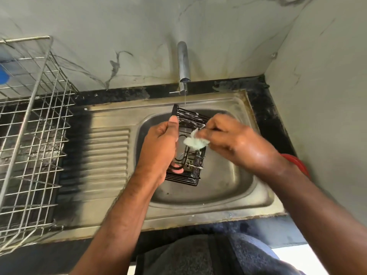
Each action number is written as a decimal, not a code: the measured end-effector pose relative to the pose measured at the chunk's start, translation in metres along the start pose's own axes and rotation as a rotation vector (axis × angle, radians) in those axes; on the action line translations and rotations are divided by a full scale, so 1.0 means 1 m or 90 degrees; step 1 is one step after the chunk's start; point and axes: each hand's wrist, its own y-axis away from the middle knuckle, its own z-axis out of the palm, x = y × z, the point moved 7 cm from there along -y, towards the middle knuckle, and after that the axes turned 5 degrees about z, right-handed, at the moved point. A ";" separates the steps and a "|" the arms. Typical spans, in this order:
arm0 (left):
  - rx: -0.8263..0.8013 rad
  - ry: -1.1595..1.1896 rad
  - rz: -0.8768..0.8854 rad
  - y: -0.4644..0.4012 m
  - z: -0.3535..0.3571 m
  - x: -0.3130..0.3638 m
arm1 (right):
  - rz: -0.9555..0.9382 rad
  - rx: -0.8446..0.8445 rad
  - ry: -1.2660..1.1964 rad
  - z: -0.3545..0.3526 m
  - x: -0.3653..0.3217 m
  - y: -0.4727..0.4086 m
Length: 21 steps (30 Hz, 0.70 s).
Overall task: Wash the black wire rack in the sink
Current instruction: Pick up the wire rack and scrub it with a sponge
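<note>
Rack position: black wire rack is hanging over the sink bowl, not resting on its floor, long axis running from the sink's back edge toward the front. Left hand is gripping the rack's left side, thumb along the frame, fingers curling through the wires underneath. Right hand is pinching a soapy white scrubber and pressing it on the rack's middle from the right. Tap is running a thin stream onto the rack's far end. Suds are showing on the far and near wires. Sink bowl is holding only water. Steel wire basket is sitting on the worktop's left end, apparently with a blue item inside. My read: scrubbing is heading toward the near end.
</note>
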 end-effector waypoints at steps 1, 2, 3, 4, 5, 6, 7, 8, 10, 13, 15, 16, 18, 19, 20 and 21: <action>-0.001 0.008 0.008 0.000 0.000 0.001 | 0.022 0.021 -0.001 -0.005 0.009 -0.004; -0.003 0.021 0.008 0.001 0.001 0.002 | 0.047 0.033 -0.001 -0.009 0.017 -0.008; -0.003 0.027 0.004 0.002 0.002 0.001 | 0.071 0.040 0.001 -0.012 0.025 -0.011; -0.002 0.031 -0.003 0.002 0.003 0.001 | 0.086 0.045 0.002 -0.012 0.029 -0.014; 0.003 0.041 -0.012 0.003 0.003 -0.001 | 0.092 0.050 0.005 -0.011 0.029 -0.016; 0.012 0.056 -0.020 0.002 0.002 -0.003 | 0.094 0.065 0.022 -0.010 0.028 -0.017; 0.023 0.068 -0.030 0.002 0.002 -0.006 | 0.107 0.094 0.044 -0.011 0.026 -0.018; 0.033 0.080 -0.041 0.002 0.001 -0.008 | 0.138 0.135 0.051 -0.014 0.026 -0.018; 0.038 0.103 -0.061 0.003 0.001 -0.015 | 0.196 0.209 0.014 -0.021 0.028 -0.015; 0.048 0.142 -0.086 0.006 0.004 -0.023 | 0.100 0.126 0.034 -0.009 0.012 -0.014; 0.048 0.154 -0.094 0.007 0.005 -0.027 | 0.111 0.086 0.063 -0.004 0.019 -0.014; 0.052 0.163 -0.100 0.008 0.005 -0.028 | 0.163 0.106 0.069 -0.008 0.029 -0.013; 0.058 0.174 -0.113 0.009 0.004 -0.030 | 0.246 0.170 0.041 -0.019 0.043 -0.006; 0.056 0.173 -0.117 0.008 0.003 -0.030 | 0.240 0.187 0.006 -0.022 0.041 -0.003; 0.053 0.172 -0.117 0.008 0.003 -0.030 | 0.210 0.181 -0.017 -0.021 0.034 -0.001; 0.050 0.174 -0.116 0.008 0.003 -0.028 | 0.175 0.155 -0.021 -0.017 0.024 -0.001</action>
